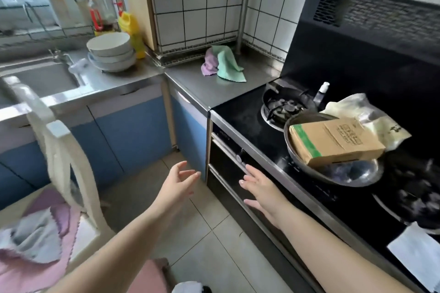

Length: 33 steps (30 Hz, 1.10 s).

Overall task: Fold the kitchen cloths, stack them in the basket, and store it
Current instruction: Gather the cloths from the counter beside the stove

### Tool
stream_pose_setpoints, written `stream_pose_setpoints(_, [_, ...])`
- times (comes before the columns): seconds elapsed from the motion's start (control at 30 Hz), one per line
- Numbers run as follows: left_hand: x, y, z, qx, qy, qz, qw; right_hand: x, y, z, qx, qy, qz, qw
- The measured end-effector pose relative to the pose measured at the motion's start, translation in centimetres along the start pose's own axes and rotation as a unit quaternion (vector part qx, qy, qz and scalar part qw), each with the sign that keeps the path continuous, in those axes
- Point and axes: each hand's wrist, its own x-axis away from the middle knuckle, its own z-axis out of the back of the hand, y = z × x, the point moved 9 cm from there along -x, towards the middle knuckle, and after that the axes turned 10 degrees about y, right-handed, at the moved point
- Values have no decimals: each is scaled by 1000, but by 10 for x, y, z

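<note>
We are reaching both bare arms forward over the tiled floor, our left hand [179,179] and our right hand [258,185] both spread with relaxed fingers and holding nothing, probably because we are heading for more cloths. A crumpled lilac cloth [209,62] and a mint-green cloth [228,64] are lying heaped together, touching, on the steel counter [202,88] in the tiled corner, well ahead of our fingers. More unfolded cloths, pink [35,266] and grey [35,240], are lying at lower left on the seat of a cream chair [66,157], likely our working pile. We are seeing no basket here. To our right, a steel wok [333,173] carrying a brown cardboard box [335,141] is sitting on the black stove [242,112].
</note>
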Motion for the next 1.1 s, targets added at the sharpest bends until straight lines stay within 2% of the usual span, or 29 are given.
stream_pose_setpoints(0.43, [-166,73,-8,-1,12,-19,1000,-168,-107,-41,-31,-12,34,999])
stream_pose_setpoints(0.6, [-250,101,-20,7,16,-20,1000,-245,-145,-53,-55,6,42,998])
stream_pose_setpoints(0.83, [-388,147,-59,-38,-37,-25,998,-373,-203,-53,-110,51,24,992])
stream_pose_setpoints(1.1, [-471,162,-97,-62,-95,1,994,-440,-214,-45,-81,100,-15,992])
